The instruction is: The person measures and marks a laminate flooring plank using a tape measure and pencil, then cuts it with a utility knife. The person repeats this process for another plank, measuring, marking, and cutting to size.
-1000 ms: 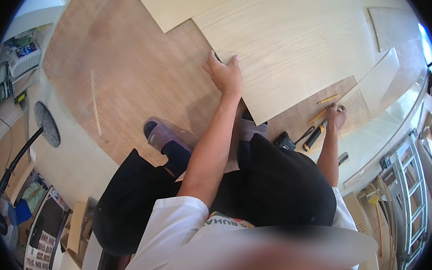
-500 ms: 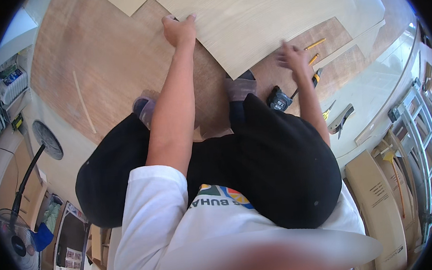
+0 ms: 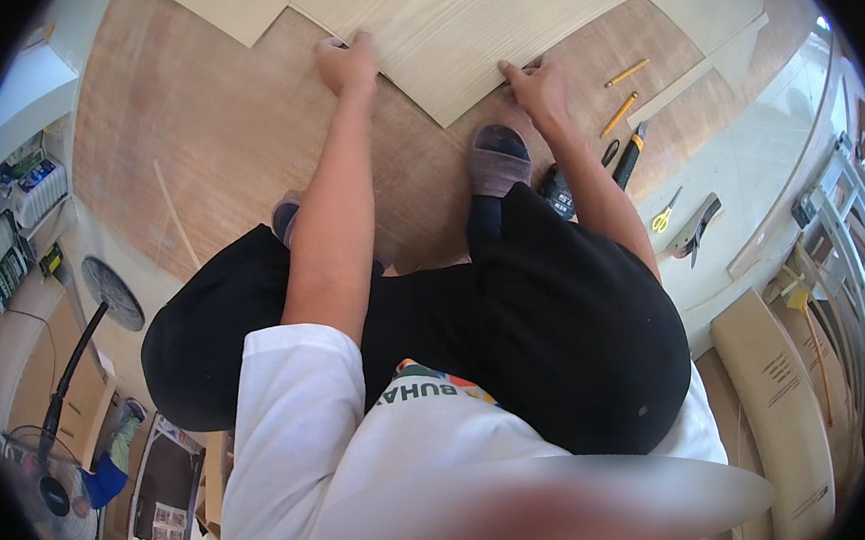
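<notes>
A pale wood-grain sheet (image 3: 476, 31) lies over a brown plywood board (image 3: 211, 115), one corner pointing toward me between my feet. My left hand (image 3: 346, 65) is closed on the sheet's left edge, thumb on top. On its right edge my right hand (image 3: 537, 90) pinches the sheet between thumb and fingers. To the right of that hand, two yellow pencils (image 3: 626, 73) lie on the board. A black tape measure (image 3: 556, 193) sits partly hidden behind my right forearm, with a black-and-orange utility knife (image 3: 630, 156) beside it.
Farther right are yellow-handled scissors (image 3: 662, 220) and a hand tool with a dark handle (image 3: 698, 223). Another pale sheet (image 3: 234, 8) lies at the far left, a thin wooden strip (image 3: 175, 210) nearer. Cardboard boxes (image 3: 772, 387), a metal ladder (image 3: 851, 231) and a fan (image 3: 57, 497) stand around.
My right hand has moved left from beside the pencils and taken hold of the sheet's right edge. The left hand keeps its grip. My right foot shows more clearly beside the sheet's corner.
</notes>
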A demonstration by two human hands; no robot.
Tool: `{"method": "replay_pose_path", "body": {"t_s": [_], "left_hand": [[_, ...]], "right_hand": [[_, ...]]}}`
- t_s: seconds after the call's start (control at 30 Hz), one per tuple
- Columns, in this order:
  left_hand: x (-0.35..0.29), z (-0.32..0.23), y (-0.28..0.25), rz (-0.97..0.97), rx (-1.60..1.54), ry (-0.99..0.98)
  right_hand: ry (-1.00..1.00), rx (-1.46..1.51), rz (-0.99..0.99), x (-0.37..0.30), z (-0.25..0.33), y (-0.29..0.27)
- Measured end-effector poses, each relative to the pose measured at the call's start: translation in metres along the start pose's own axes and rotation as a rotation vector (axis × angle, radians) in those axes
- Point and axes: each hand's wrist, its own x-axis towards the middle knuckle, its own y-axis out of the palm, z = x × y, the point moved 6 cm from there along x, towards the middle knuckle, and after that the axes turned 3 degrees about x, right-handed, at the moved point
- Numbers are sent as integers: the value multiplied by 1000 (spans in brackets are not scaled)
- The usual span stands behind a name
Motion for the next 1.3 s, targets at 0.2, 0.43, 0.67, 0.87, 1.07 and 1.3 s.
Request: {"method": "replay_pose_path", "body": {"t_s": [0.2, 0.43, 0.67, 0.87, 1.07, 1.3], "left_hand": [[-18, -14, -7, 50, 111, -29], [-32, -22, -10, 49, 119, -91], [-3, 9, 8, 154, 3, -39], [-4, 9, 2, 216, -219, -208], [-12, 5, -14, 191, -195, -133], [-21, 19, -40, 40, -110, -189]], "right_hand": [[-64, 129, -76, -5, -12, 11], [14, 150, -22, -12, -14, 2], [-50, -96, -225, -23, 4, -4], [-43, 175, -92, -29, 29, -3], [-36, 446, 91, -45, 36, 25], [-43, 441, 113, -56, 20, 49]]}}
